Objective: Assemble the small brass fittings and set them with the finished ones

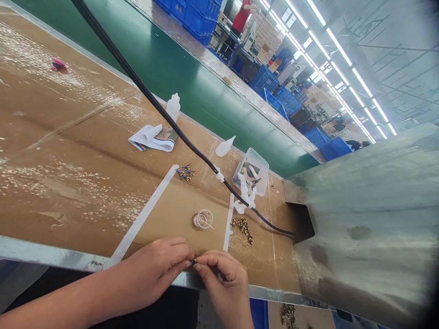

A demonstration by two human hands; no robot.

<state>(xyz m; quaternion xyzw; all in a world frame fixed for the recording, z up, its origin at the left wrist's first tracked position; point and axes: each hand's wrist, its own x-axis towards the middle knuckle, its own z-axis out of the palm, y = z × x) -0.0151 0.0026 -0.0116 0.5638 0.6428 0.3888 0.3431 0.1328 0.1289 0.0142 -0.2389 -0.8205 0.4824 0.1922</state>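
Observation:
My left hand (168, 260) and my right hand (224, 274) meet at the table's front edge. Their fingertips pinch a tiny blue-and-gold part (194, 262) between them, mostly covered by the fingers. Beyond the hands, a small clear cup (203, 220) with a thin stick in it stands on a taped cardboard sheet (171, 210). At that sheet's far left corner lie several blue-and-gold pieces (185, 172). A heap of small brass-coloured pieces (243, 228) sits to the right of the cup.
A black cable (154, 100) crosses diagonally above the table. Farther back are white squeeze bottles (173, 107), a striped ribbon (152, 138) and a clear plastic box (260, 167) with scraps. A metal panel (363, 228) rises at right; a green conveyor belt (206, 91) runs behind.

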